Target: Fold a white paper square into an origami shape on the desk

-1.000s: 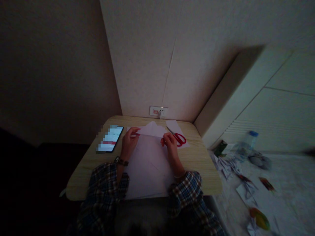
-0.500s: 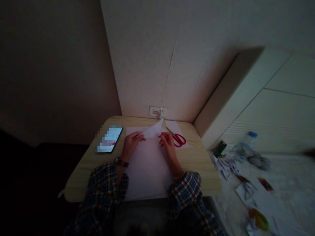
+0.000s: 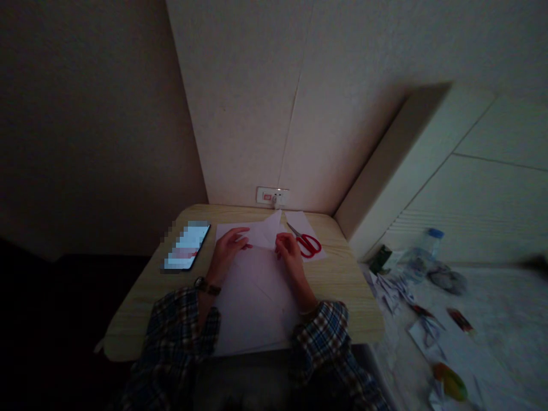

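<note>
This looks like a dim room at home. A wooden surface (image 3: 342, 285) sits in the corner by a wall socket (image 3: 272, 196), with a bed (image 3: 492, 319) on the right.

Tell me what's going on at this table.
A person in a plaid shirt is folding a large white paper sheet on a light wooden table. The left hand lies on it; the right hand is at the raised flap. Red-handled scissors lie beside the right hand, a lit black smartphone left of the sheet.
</note>
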Tool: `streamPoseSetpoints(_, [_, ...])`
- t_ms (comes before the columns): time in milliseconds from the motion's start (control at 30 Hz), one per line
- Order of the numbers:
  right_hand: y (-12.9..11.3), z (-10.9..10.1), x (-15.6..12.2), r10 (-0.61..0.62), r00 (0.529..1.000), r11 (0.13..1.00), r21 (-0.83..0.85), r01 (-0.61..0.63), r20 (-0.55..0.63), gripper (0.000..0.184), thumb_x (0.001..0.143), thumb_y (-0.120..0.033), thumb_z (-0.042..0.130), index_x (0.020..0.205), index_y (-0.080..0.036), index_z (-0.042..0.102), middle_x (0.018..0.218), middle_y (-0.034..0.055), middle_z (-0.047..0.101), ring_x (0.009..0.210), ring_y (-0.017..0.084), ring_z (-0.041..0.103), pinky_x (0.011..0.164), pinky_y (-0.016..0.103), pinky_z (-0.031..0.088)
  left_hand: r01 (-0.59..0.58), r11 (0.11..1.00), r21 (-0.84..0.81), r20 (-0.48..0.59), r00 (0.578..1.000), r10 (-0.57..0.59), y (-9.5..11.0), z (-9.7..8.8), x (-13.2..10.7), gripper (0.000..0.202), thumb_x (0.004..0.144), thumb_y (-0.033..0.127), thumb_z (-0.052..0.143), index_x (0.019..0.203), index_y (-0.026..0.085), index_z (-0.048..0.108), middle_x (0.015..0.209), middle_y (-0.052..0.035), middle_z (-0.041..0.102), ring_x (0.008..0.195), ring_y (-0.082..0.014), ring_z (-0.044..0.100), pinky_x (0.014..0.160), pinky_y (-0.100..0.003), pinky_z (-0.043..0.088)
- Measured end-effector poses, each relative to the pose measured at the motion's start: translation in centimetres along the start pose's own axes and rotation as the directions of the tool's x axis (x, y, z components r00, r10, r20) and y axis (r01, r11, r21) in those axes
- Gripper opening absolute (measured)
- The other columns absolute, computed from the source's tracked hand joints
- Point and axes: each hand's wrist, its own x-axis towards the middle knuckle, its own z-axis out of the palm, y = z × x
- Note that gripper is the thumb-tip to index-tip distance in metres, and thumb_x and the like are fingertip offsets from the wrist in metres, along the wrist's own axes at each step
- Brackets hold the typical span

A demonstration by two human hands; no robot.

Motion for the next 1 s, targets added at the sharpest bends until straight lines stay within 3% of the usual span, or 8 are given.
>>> streamPoseSetpoints(233, [0.01, 0.17, 0.06, 0.027, 0.996, 0.998, 0.055, -0.032, 0.084, 0.019, 0.078, -0.039, 0.050, 0.084, -0.021, 0.051, 0.061, -0.0027, 0.049, 0.053, 0.012, 0.048, 0.048, 0.023, 0.039, -0.008, 0.999, 0.047, -0.028, 1.000, 0.010, -0.29, 0.02, 0.20, 0.034, 0.068, 0.035, 0.065, 0.097, 0.017, 0.065, 0.084, -0.0021, 0.066, 0.066, -0.0137, 0.062, 0.065, -0.025, 0.047])
streamPoseSetpoints(467, [0.36, 0.11, 0.13, 0.034, 0.995, 0.996, 0.075, -0.042, 0.097, 0.020, 0.077, -0.040, 0.052, 0.083, -0.021, 0.051, 0.060, -0.0029, 0.050, 0.051, 0.012, 0.048, 0.048, 0.024, 0.038, 0.058, 0.996, 0.071, 0.015, 0.998, -0.059, 0.23, 0.25, -0.05, 0.046, 0.064, 0.032, 0.068, 0.106, 0.015, 0.063, 0.069, -0.0031, 0.069, 0.069, -0.0170, 0.061, 0.070, -0.028, 0.047])
streamPoseSetpoints(833, [-0.13, 0.14, -0.04, 0.008, 0.994, 0.987, 0.159, -0.025, 0.106, 0.018, 0.075, -0.037, 0.055, 0.082, -0.021, 0.050, 0.058, -0.0048, 0.050, 0.048, 0.010, 0.047, 0.047, 0.022, 0.038, 0.062, 0.998, 0.015, 0.053, 0.997, -0.062, 0.03, 0.03, -0.16, 0.046, 0.067, 0.037, 0.068, 0.108, 0.015, 0.063, 0.076, -0.0042, 0.069, 0.074, -0.0162, 0.062, 0.073, -0.027, 0.046])
streamPoseSetpoints(1000, [-0.14, 0.26, -0.02, 0.003, 0.992, 0.981, 0.190, -0.027, 0.126, 0.015, 0.075, -0.033, 0.058, 0.080, -0.022, 0.051, 0.057, -0.0056, 0.051, 0.048, 0.009, 0.047, 0.046, 0.021, 0.037, 0.073, 0.997, -0.026, 0.014, 0.997, -0.073, -0.25, 0.09, -0.09, 0.043, 0.069, 0.042, 0.065, 0.101, 0.014, 0.065, 0.077, -0.0042, 0.068, 0.069, -0.0150, 0.061, 0.069, -0.026, 0.046])
